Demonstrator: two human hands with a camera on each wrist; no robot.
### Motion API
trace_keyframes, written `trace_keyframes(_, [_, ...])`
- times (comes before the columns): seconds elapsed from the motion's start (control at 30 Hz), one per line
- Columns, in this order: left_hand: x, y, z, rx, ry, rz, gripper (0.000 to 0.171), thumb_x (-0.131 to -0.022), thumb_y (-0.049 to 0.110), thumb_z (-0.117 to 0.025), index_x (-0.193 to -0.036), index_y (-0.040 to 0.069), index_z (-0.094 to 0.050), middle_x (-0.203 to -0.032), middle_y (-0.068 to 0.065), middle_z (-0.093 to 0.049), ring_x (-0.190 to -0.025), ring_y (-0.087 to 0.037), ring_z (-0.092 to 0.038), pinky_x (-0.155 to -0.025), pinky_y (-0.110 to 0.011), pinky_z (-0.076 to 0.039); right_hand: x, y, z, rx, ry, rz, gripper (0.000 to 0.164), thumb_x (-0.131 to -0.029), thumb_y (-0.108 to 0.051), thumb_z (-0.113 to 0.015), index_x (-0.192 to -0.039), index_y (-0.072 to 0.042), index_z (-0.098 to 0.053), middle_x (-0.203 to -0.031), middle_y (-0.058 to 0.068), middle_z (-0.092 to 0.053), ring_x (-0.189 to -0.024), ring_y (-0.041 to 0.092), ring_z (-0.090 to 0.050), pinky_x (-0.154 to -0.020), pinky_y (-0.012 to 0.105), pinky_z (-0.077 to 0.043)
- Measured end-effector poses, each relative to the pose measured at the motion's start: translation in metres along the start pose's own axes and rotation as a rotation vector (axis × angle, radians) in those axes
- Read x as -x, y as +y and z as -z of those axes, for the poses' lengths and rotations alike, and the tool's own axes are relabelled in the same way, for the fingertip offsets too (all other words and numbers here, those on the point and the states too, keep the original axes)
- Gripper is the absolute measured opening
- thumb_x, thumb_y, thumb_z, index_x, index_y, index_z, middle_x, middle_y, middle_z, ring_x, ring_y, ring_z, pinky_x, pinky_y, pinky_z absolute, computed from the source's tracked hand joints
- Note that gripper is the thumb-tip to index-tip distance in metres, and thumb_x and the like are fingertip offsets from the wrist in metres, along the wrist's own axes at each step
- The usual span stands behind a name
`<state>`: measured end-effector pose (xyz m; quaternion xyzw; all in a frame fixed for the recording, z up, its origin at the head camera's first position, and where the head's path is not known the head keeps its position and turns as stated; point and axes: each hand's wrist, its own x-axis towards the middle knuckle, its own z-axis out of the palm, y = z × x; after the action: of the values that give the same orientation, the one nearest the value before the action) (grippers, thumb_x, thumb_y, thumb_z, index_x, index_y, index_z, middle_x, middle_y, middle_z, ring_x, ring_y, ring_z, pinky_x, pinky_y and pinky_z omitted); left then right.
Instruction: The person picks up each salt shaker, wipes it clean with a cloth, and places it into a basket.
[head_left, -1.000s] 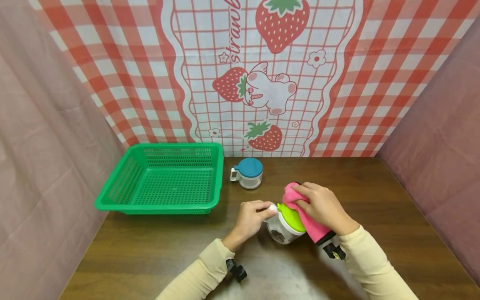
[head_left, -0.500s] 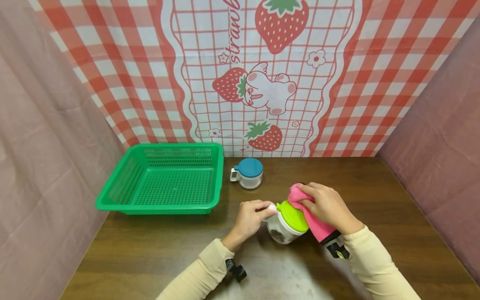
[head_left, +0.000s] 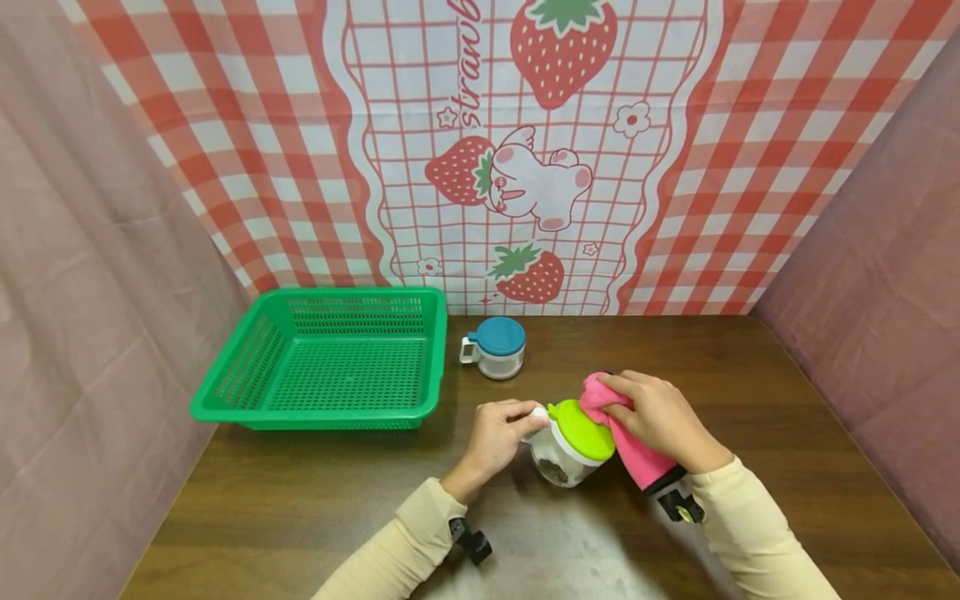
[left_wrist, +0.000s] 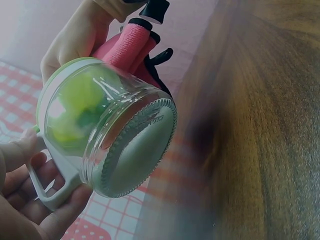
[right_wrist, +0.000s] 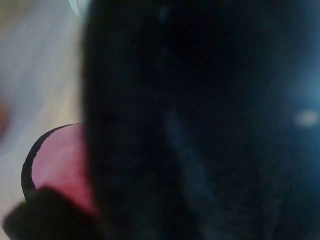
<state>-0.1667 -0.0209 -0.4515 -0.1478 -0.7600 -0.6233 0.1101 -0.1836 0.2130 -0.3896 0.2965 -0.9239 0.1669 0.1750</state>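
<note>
A clear jar [head_left: 558, 463] with a white collar, a white side handle and a lime-green lid [head_left: 587, 431] is tilted above the wooden table. My left hand [head_left: 497, 437] grips its handle [left_wrist: 52, 192], the fingers wrapped around it in the left wrist view. The jar's ridged round base [left_wrist: 137, 150] faces that camera. In my right hand [head_left: 663, 421] is a bunched pink cloth [head_left: 637, 454] with black edging, held at the lid's right edge. The right wrist view is mostly blocked by something dark, with a piece of the pink cloth [right_wrist: 62, 160] at lower left.
A smaller jar with a blue lid [head_left: 501, 336] and white handle stands upright at the back of the table [head_left: 360, 517]. Left of it sits a green plastic basket [head_left: 315, 415]. A strawberry-print curtain [head_left: 540, 250] hangs behind, with pink drapes at both sides.
My right hand and the pink cloth have slid right and slightly down, off the top of the green lid to its edge, uncovering more of it. The left hand has barely moved.
</note>
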Motion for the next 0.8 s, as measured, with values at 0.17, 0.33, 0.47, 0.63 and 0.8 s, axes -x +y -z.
trace_keyframes(0.17, [-0.002, -0.001, 0.001, -0.001, 0.01, 0.033, 0.022, -0.079, 0.011, -0.079, -0.095, -0.004, -0.076, -0.09, -0.018, -0.075, -0.077, -0.017, -0.068, -0.068, -0.016, -0.054, 0.002, 0.0, 0.0, -0.006, 0.022, 0.023, 0.036, -0.075, -0.007, -0.08, -0.111, -0.007, -0.072, -0.08, 0.0, -0.065, -0.066, 0.016, -0.057, -0.061, 0.038, -0.049])
trace_keyframes(0.33, [-0.004, -0.001, 0.004, -0.009, 0.026, 0.055, 0.024, -0.08, 0.013, -0.079, -0.096, -0.004, -0.076, -0.093, -0.018, -0.075, -0.079, -0.015, -0.069, -0.069, -0.017, -0.055, 0.003, -0.003, 0.004, 0.004, 0.009, 0.018, 0.038, -0.075, -0.008, -0.081, -0.111, -0.007, -0.072, -0.076, -0.003, -0.06, -0.064, 0.013, -0.051, -0.06, 0.034, -0.046])
trace_keyframes(0.47, [-0.004, -0.002, 0.005, -0.016, 0.04, 0.068, 0.025, -0.08, 0.015, -0.079, -0.097, -0.003, -0.076, -0.093, -0.017, -0.075, -0.078, -0.014, -0.068, -0.068, -0.018, -0.055, 0.004, -0.008, 0.006, 0.014, 0.002, 0.024, 0.038, -0.074, -0.009, -0.082, -0.111, -0.007, -0.072, -0.073, -0.005, -0.055, -0.062, 0.011, -0.045, -0.058, 0.031, -0.041])
trace_keyframes(0.63, [-0.005, -0.005, 0.005, -0.009, 0.051, 0.09, 0.025, -0.08, 0.014, -0.079, -0.097, -0.004, -0.075, -0.092, -0.017, -0.075, -0.077, -0.011, -0.067, -0.067, -0.018, -0.055, 0.005, -0.012, 0.006, 0.011, 0.0, 0.035, 0.037, -0.073, -0.01, -0.082, -0.109, -0.008, -0.073, -0.074, -0.005, -0.056, -0.062, 0.011, -0.047, -0.059, 0.033, -0.043])
trace_keyframes(0.8, [-0.006, -0.006, 0.005, 0.005, 0.072, 0.114, 0.025, -0.079, 0.014, -0.079, -0.097, -0.003, -0.076, -0.092, -0.017, -0.075, -0.077, -0.013, -0.068, -0.067, -0.019, -0.055, 0.006, -0.015, 0.007, 0.007, -0.001, 0.044, 0.037, -0.073, -0.008, -0.081, -0.109, -0.006, -0.073, -0.076, -0.003, -0.058, -0.064, 0.013, -0.05, -0.059, 0.035, -0.046])
